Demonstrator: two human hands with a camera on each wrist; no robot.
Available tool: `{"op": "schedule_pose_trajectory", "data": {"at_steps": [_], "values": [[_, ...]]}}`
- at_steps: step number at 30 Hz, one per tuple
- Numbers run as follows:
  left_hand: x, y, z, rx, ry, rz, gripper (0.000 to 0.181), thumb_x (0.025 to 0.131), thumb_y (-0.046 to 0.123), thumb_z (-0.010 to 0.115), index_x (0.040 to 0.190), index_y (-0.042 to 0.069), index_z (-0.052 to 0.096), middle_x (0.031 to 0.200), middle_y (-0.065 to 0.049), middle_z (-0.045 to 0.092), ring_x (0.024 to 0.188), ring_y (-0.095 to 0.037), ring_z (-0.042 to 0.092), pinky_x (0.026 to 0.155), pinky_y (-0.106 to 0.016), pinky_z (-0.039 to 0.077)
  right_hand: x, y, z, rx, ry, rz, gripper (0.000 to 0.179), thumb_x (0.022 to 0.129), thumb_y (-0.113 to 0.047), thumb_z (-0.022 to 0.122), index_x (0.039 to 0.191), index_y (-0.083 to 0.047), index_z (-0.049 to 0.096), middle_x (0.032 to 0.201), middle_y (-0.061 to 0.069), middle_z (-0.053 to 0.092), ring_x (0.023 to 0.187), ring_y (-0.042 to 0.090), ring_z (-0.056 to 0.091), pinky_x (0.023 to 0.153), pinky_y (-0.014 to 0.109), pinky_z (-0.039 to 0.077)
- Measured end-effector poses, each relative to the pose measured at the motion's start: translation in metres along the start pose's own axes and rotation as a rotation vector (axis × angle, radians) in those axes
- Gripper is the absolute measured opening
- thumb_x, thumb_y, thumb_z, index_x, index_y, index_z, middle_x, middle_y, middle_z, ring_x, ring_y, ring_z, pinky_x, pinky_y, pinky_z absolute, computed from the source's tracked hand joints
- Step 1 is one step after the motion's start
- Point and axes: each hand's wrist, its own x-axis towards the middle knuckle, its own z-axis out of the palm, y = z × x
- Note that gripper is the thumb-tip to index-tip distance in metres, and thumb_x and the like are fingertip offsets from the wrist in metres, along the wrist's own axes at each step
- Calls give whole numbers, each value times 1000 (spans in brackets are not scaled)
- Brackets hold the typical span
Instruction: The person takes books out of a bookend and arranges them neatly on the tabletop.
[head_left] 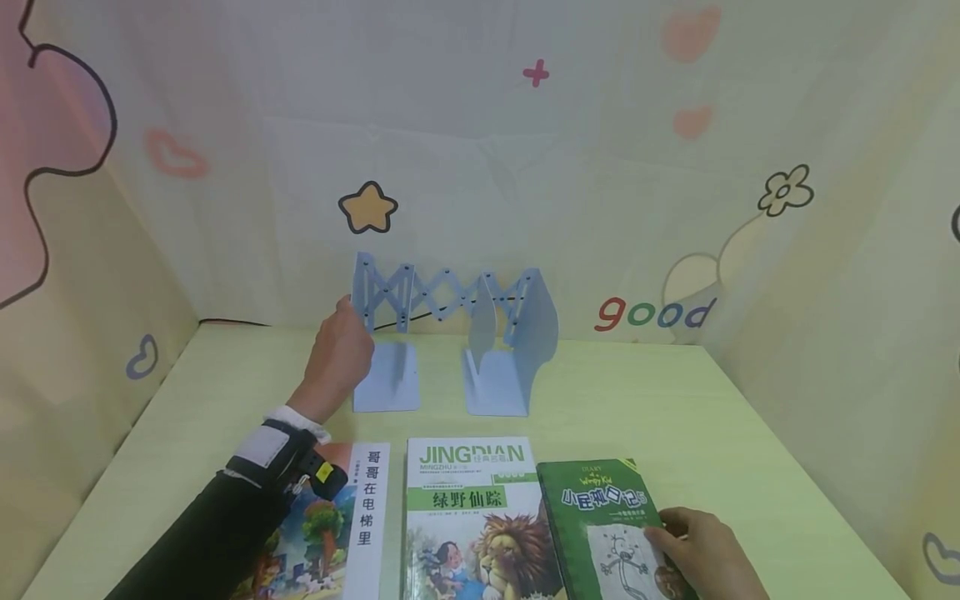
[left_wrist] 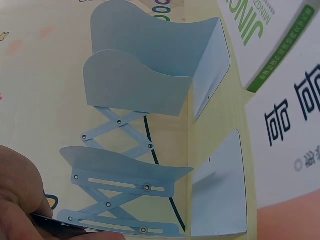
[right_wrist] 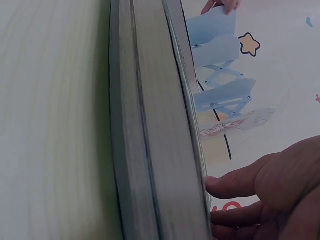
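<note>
My left hand [head_left: 341, 358] is at the left end of the pale blue expandable bookend [head_left: 390, 379]. Its fingers [left_wrist: 17, 220] grip the edge of the end panel. At front right, my right hand [head_left: 708, 550] holds the right edge of a green book [head_left: 600, 500], thumb on the cover and other fingers curled at the side. In the right wrist view, the page edges [right_wrist: 160, 110] face the camera and the thumb [right_wrist: 230, 185] touches the cover. The tips of the other right fingers are partly hidden.
A white book with a lion cover [head_left: 468, 462] lies left of the green one. Farther left is a book with a white strip [head_left: 367, 517], partly behind my left sleeve [head_left: 217, 517]. Patterned curtains [head_left: 465, 125] surround the yellow table [head_left: 637, 400].
</note>
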Motion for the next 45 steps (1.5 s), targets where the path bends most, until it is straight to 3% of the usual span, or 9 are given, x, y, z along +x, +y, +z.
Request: {"op": "schedule_pose_trajectory", "data": {"at_steps": [12, 21, 28, 36, 41, 45], "values": [[-2, -3, -3, 5, 5, -14, 46, 103, 1, 42, 144, -18, 34, 131, -39, 57, 117, -51, 62, 88, -58, 56, 3, -4, 0, -36, -7, -24, 44, 95, -18, 74, 124, 15, 63, 94, 6, 71, 73, 19, 60, 70, 36, 53], [-2, -3, -4, -5, 10, -6, 44, 104, 1, 44, 143, -18, 35, 130, -39, 58, 114, -49, 64, 83, -55, 58, 4, -4, -2, -28, -8, -39, 47, 94, -16, 74, 125, 16, 61, 93, 7, 70, 71, 20, 60, 67, 35, 53], [-1, -1, -3, -17, -2, -33, 46, 104, 2, 44, 146, -15, 33, 136, -37, 56, 118, -48, 63, 83, -52, 58, 1, -10, -5, -132, 16, -68, 53, 94, -20, 75, 129, 15, 56, 92, 10, 70, 71, 19, 61, 64, 37, 52], [0, 3, -2, 8, -13, -44, 48, 104, 3, 45, 146, -15, 34, 127, -36, 61, 102, -45, 68, 67, -46, 57, -3, -20, -5, -300, 92, -126, 52, 94, -24, 72, 132, 10, 58, 106, 21, 70, 86, 29, 67, 72, 51, 56], [1, 4, -5, 86, -11, -39, 45, 106, 10, 45, 144, -12, 40, 123, -32, 65, 90, -40, 69, 55, -40, 51, -5, -25, -6, -323, 115, -172, 52, 97, -27, 70, 132, 10, 58, 121, 28, 65, 103, 41, 66, 80, 58, 56], [-3, 0, -10, 69, -42, -41, 46, 110, 22, 40, 144, -9, 44, 118, -27, 66, 82, -34, 65, 54, -36, 46, -6, -30, -8, -315, 109, -179, 57, 98, -31, 69, 134, 11, 56, 129, 31, 61, 110, 45, 63, 86, 62, 53]]}}
